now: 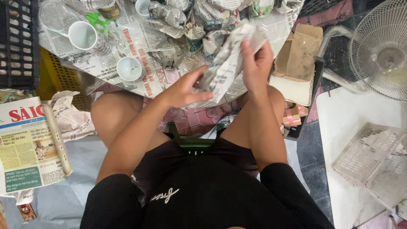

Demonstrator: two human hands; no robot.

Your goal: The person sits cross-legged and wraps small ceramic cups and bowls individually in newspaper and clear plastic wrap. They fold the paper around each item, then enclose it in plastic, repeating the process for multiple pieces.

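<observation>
Both my hands hold a newspaper-wrapped bundle (231, 59) above my knees. My left hand (184, 90) grips its lower left edge with thumb and fingers. My right hand (255, 63) clasps its upper right side. What the paper covers is hidden. Beyond the bundle lies a heap of several wrapped parcels (186, 21) on spread newspaper (140, 51). Two white cups (83, 35) (129, 68) stand unwrapped on that paper, left of my hands.
A clear glass (55, 16) and green scissors (98, 20) lie at the far left. An open cardboard box (296, 59) sits to the right, a white fan (381, 46) beyond it. A black crate (17, 42), a folded newspaper (25, 144) and a white basket (373, 161) flank me.
</observation>
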